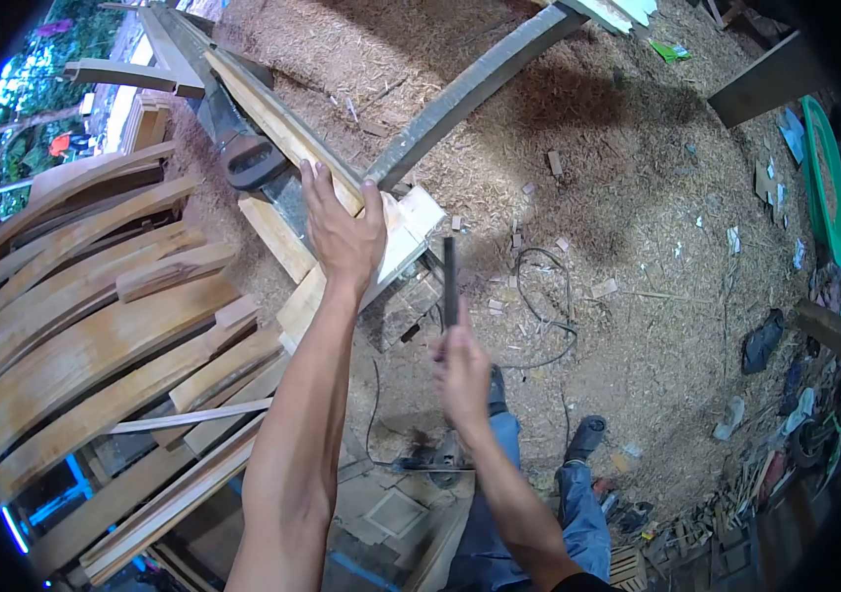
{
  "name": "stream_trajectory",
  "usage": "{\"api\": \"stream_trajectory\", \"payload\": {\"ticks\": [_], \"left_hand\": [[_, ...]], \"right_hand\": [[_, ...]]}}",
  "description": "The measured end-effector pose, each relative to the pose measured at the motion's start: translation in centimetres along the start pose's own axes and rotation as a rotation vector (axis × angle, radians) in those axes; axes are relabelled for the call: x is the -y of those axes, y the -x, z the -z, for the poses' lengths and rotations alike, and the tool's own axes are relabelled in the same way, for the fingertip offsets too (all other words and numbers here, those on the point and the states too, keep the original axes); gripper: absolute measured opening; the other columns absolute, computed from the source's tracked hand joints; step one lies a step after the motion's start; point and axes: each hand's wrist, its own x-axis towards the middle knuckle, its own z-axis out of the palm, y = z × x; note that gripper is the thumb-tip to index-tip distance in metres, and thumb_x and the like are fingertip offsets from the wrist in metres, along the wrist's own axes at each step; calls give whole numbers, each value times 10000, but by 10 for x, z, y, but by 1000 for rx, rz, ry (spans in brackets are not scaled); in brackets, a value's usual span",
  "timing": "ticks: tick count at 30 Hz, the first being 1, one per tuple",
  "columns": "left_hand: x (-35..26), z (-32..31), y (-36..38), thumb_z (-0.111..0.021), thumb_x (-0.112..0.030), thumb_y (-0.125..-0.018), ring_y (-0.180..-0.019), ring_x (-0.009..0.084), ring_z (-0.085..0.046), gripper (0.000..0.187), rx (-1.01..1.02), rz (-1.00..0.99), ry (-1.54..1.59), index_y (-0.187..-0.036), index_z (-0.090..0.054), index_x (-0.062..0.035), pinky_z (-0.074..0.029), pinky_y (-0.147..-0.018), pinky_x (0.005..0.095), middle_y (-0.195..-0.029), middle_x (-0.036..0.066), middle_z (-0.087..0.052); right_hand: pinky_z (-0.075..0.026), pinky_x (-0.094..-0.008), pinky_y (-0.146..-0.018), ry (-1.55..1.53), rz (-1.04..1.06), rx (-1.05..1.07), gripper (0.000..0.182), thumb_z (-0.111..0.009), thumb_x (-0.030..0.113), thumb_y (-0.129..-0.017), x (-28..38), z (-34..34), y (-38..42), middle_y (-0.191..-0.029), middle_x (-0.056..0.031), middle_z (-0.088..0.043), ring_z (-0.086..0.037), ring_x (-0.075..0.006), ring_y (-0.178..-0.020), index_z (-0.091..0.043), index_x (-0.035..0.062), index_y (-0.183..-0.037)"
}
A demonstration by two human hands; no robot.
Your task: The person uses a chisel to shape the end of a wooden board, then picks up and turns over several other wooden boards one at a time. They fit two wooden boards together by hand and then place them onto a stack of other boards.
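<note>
My left hand (344,229) lies with its fingers spread on a long wooden piece (277,118), near the end where it meets a pale board (396,237). To the right, my right hand (462,373) is wrapped round a dark, narrow tool (451,281) that points upward; its exact kind is unclear. The tool is apart from the wood. A handsaw with a dark handle (252,161) rests just left of the long piece, above my left hand.
Stacked curved boards (95,331) fill the left side. A grey beam (470,99) runs up and right from the joint. A black cable (571,326) loops on the shavings-covered floor. At the far right stands a green basin (840,187).
</note>
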Motion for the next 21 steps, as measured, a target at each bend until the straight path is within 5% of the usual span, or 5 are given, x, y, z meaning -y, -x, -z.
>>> {"api": "stream_trajectory", "payload": {"ticks": [9,10,13,14,21], "left_hand": [[-3,4,0,-528,-366,-864,-1314,394,-343,666,13,46,15,-1337,-380,78,-267,-1079,470,-1483,223,-250],[-4,4,0,-528,-363,-865,-1312,395,-345,664,10,43,11,-1336,-383,81,-267,-1080,469,-1481,225,-254],[-3,5,0,-531,-355,-864,-1313,397,-343,668,34,48,5,-1342,-375,84,-269,-1080,466,-1475,232,-260],[-3,4,-1,-537,-350,-862,-1315,398,-341,672,35,48,1,-1349,-370,82,-272,-1078,465,-1471,238,-264],[-3,5,-1,-537,-342,-894,-1317,385,-346,637,40,37,-52,-1349,-355,64,-307,-1061,460,-1447,237,-285]], "right_hand": [[-394,-217,-449,403,137,56,196,-596,160,-920,91,84,-39,-796,-65,-638,-531,-73,-559,-532,40,-1061],[-468,-263,-536,502,73,127,416,-582,146,-919,94,89,-45,-869,-131,-662,-596,-122,-644,-470,87,-1315],[-505,-315,-657,823,360,224,517,-570,153,-919,108,71,-34,-964,-162,-667,-626,-164,-723,-407,152,-1410],[-487,-350,-788,791,268,269,427,-556,184,-926,101,75,-40,-1015,-158,-666,-633,-217,-810,-497,153,-1349],[-449,-367,-880,937,264,321,364,-560,225,-921,97,63,-54,-1012,-198,-654,-609,-306,-906,-570,165,-1280]]}}
